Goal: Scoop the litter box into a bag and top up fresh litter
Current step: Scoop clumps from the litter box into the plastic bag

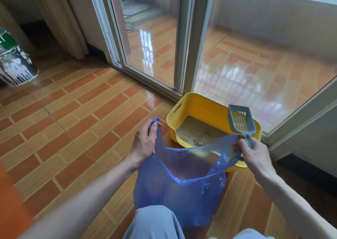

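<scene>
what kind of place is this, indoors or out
Most likely indoors, a home room opening onto a balcony: a tiled floor, sliding glass doors with a walled, tiled balcony beyond, and a yellow litter box set on the floor beside them.

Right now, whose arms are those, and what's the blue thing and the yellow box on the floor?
The arms belong to a person wearing a camera on their head, so you see what they see as they look down at their own hands. There is just this one picture.

The blue thing is a thin plastic bag. The left hand pinches one edge of it, and the right hand holds the other edge, so the bag is pulled open. The right hand also grips a grey scoop with slots in it, pointing up and empty.

The yellow box is a litter box for a cat. It sits on the orange tiled floor beside a glass sliding door. Inside is sandy litter with a few brown clumps near the front, not yet scooped.
</scene>
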Motion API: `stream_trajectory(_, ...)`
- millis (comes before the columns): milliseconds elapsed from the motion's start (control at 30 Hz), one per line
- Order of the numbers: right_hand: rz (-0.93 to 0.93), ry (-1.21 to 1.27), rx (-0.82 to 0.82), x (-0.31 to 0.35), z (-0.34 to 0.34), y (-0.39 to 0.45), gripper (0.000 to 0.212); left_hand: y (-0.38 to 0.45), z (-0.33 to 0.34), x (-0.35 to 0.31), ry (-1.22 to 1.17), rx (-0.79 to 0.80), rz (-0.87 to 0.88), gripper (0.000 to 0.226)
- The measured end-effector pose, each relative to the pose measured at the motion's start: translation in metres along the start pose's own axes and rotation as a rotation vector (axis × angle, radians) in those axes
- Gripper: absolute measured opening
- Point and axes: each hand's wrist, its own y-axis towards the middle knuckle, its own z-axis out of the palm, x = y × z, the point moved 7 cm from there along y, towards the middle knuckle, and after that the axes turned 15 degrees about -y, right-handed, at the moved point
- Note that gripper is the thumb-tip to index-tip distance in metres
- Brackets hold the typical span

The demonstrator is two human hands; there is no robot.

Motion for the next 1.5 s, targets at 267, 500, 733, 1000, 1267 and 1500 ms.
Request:
stream_trajectory(267,-0.222,0.180,0.364,0.058,0.069,-0.012,0.014,0.006,0.022,-0.010,0.033,0.105,0.059,0.026)
stream_trajectory(500,-0.019,0.131,0.590,0.003,0.177,0.011,0.026,0.010,0.034,0.008,-0.014,0.154,0.047,0.025)
stream_trajectory(733,-0.117,0.082,0.436,-0.014,0.168,0.038,0.019,0.013,0.016,0.039,0.009,0.128,-0.039,0.017)
stream_trajectory(1000,-0.377,-0.269,0.504,-0.020,0.158,0.022,0.015,0.013,0.001,0.045,0.046,0.015,0.009,0.015)
stream_trajectory(1267,-0.403,-0.584,0.584,-0.057,0.143,0.029,0.025,0.014,-0.014,0.017,0.129,-0.148,0.198,0.028)
stream_trajectory(1500,-0.357,-0.324,0.543,-0.048,0.146,0.013,0.015,0.027,-0.007,0.043,0.114,-0.054,0.037,0.036)
